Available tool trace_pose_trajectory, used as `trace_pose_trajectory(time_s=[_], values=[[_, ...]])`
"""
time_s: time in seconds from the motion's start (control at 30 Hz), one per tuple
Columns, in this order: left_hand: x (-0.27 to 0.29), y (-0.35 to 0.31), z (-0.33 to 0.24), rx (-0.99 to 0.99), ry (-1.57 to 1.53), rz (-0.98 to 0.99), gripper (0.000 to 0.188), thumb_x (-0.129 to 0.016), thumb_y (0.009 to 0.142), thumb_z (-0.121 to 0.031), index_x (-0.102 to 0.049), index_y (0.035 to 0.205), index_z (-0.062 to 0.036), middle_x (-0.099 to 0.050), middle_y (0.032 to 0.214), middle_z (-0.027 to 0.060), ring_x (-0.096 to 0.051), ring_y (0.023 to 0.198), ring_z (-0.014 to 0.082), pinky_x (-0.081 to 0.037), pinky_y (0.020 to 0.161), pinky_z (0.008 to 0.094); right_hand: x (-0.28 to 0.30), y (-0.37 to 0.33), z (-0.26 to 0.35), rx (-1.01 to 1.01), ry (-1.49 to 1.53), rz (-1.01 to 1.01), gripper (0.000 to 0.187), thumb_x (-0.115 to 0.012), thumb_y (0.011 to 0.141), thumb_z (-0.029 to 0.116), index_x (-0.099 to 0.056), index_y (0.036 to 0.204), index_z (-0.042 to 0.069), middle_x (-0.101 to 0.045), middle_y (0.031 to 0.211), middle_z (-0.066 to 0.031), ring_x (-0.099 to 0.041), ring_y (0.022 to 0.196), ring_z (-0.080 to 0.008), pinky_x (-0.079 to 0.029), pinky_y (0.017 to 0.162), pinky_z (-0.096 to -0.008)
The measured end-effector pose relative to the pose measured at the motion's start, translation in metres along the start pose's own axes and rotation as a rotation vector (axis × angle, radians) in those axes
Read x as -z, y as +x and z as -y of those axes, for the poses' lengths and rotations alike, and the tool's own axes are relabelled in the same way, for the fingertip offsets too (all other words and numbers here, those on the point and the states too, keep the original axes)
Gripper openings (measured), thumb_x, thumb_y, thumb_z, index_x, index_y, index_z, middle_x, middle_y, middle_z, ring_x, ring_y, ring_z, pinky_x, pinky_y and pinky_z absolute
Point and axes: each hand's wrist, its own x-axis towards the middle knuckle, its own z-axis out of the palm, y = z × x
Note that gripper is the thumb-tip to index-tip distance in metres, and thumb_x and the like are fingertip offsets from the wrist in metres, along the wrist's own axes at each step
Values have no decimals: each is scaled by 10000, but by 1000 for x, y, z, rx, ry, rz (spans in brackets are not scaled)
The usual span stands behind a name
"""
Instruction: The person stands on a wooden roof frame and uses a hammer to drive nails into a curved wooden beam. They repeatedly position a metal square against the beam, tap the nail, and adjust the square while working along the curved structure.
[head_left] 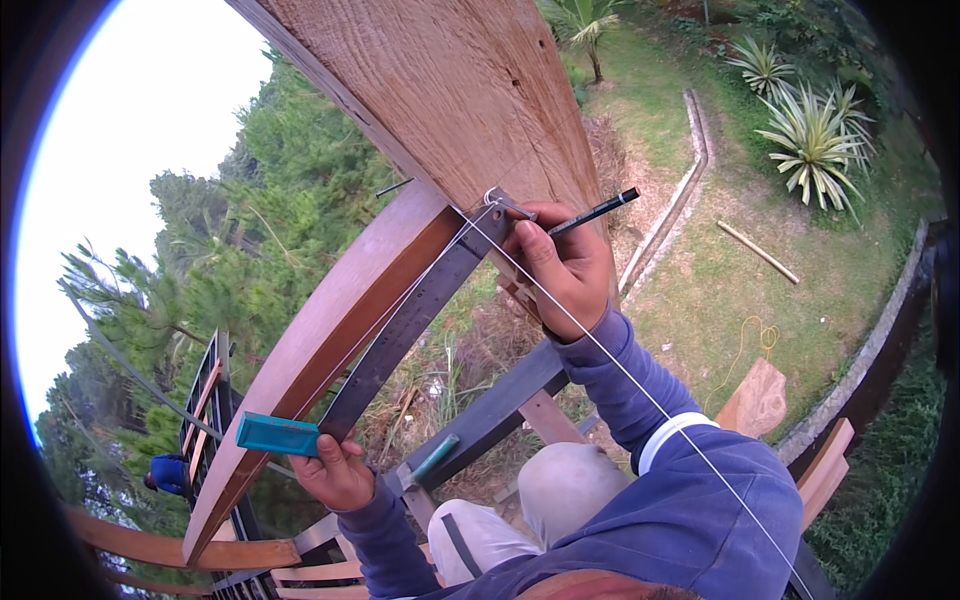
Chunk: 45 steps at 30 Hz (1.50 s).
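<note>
My left hand [338, 475] grips a try square where its teal stock [278, 434] meets the long metal blade [400, 325]. The stock lies across the curved wooden beam [335, 280], and the blade slants up to the beam's joint with a thick timber [450, 90]. There my right hand [570, 265] has its thumb and fingers at the blade's far end, with a dark pencil [605, 206] held between the fingers. White string [640, 388] is looped at a nail [514, 206] by my fingertips and runs down to the lower right. Another strand follows the curved beam.
A second nail [394, 187] sticks out by the joint. Below lie a dark beam [490, 410], a teal cylindrical object [435, 458] and my knees. Grass with a loose pole [758, 252] spreads far below at right. Another person in blue [168, 474] is at far left.
</note>
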Motion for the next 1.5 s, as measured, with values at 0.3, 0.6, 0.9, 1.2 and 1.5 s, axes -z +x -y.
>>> trace_pose_trajectory(time_s=[0.3,0.6,0.9,1.2,1.5], values=[[-5,0,2,-8,23,-94,320,-605,896,-180,-479,1100,32,-635,825,117,-500,534,88,-435,519,186,-2,-1,0,-27,6,-20,232,-560,925,153,-569,1093,-6,-625,807,-45,-569,676,-76,-457,569,-198],[-12,1,0,5,19,-100,264,-601,897,-168,-495,1042,25,-619,796,95,-494,521,79,-462,552,204,3,-1,-2,-10,63,-5,224,-550,921,97,-575,1114,-13,-641,830,-59,-569,697,-70,-435,561,-196],[-8,4,7,1,55,-123,265,-597,901,-164,-495,1060,22,-604,776,86,-486,521,74,-414,505,175,4,-2,-5,-32,98,6,244,-554,916,89,-573,1131,-26,-640,828,-58,-544,668,-63,-430,561,-195],[-7,13,5,-32,48,-149,347,-615,892,-180,-483,1142,22,-615,804,88,-482,563,64,-362,477,154,5,-3,-9,-26,97,12,247,-558,906,78,-592,1123,-34,-652,875,-63,-540,654,-57,-432,562,-195],[-9,16,7,-13,-5,-187,288,-603,888,-121,-485,1102,32,-577,868,74,-489,602,79,-363,478,177,4,-3,-8,20,102,37,253,-558,900,59,-586,1130,-43,-645,995,-99,-552,689,-60,-455,597,-195]])
